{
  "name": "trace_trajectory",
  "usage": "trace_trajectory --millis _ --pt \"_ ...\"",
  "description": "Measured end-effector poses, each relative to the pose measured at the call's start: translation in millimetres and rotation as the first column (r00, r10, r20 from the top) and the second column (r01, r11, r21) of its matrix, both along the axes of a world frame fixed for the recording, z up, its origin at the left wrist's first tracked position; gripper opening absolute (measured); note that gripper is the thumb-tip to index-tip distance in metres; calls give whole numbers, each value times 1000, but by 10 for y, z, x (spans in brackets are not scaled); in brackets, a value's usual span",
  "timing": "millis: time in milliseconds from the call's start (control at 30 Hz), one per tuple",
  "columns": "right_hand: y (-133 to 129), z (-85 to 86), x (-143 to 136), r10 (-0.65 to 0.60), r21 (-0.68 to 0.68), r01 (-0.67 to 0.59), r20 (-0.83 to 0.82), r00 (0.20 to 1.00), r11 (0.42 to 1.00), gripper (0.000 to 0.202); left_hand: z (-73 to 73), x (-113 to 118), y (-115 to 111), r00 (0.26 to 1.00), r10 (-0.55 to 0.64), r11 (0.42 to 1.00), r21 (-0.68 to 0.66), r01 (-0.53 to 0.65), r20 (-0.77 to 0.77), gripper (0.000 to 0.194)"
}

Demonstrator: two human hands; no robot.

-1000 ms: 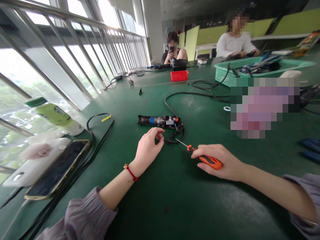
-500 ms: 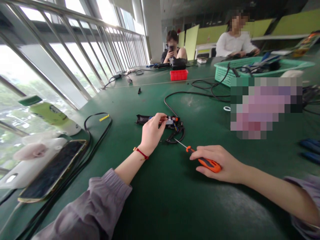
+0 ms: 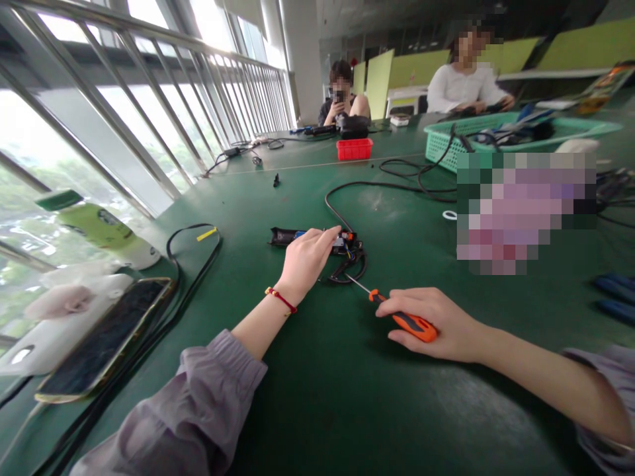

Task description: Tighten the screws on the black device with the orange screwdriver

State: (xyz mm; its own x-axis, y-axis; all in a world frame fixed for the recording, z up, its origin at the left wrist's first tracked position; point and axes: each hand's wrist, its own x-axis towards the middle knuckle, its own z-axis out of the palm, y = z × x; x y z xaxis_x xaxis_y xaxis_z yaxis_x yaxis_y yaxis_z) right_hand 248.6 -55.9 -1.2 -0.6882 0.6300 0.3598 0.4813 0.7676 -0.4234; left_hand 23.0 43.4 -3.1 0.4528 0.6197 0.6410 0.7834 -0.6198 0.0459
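Observation:
An opened black housing (image 3: 282, 237) of an electrical device lies on the green table, with coloured wires and small parts at its right end. Across its middle rests my left hand (image 3: 308, 258), fingers stretched out and lying flat, covering part of the inside; whether the thumb touches anything is hidden. My right hand (image 3: 436, 324) is closed around the orange and black handle of a screwdriver (image 3: 414, 325). The screwdriver's thin shaft points left, its tip beside a curved black piece (image 3: 342, 274) just below the housing. A black cord runs from the housing's right end.
Left of my arm lie a phone (image 3: 109, 337), a looped black cable (image 3: 221, 241) and a tilted bottle (image 3: 99, 228). Farther back are a red bin (image 3: 354, 149) and a green basket (image 3: 441, 149) of parts. Blue handles (image 3: 618, 287) lie far right. Two people sit across the table.
My left hand's fingers have straightened from a bent, pinching pose and now lie flatter over the housing. My right hand and the screwdriver have hardly moved.

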Motion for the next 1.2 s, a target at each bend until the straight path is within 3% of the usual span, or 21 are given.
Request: trace_trajectory --millis 100,233,433,633,1000,1100,1200 --pt "-3 11 0 9 4 -9 1 1000 1000 18 10 -35 -41 1000 -4 1000 -2 4 -21 28" --pt "-6 4 12 9 -5 -9 8 1000 1000 18 48 -158 -171 988 -148 986 -84 145 -38 29" --pt "-6 -15 25 14 -2 -14 23 1000 1000 20 133 -367 -364 995 -100 976 -194 102 20 24" --pt "-7 1 18 15 -14 -15 23 1000 1000 20 111 -461 -418 959 -247 908 -378 181 -135 27" --pt "-7 18 18 21 -12 -20 32 999 1000 19 87 -486 -388 939 -271 929 -312 197 -213 25" --pt "-9 20 13 18 -21 -17 26 999 1000 20 67 -423 -339 962 -234 933 -310 182 -140 21" --pt "-11 19 9 16 -32 -15 20 1000 999 20 70 -284 -241 990 -139 959 -244 144 35 17"
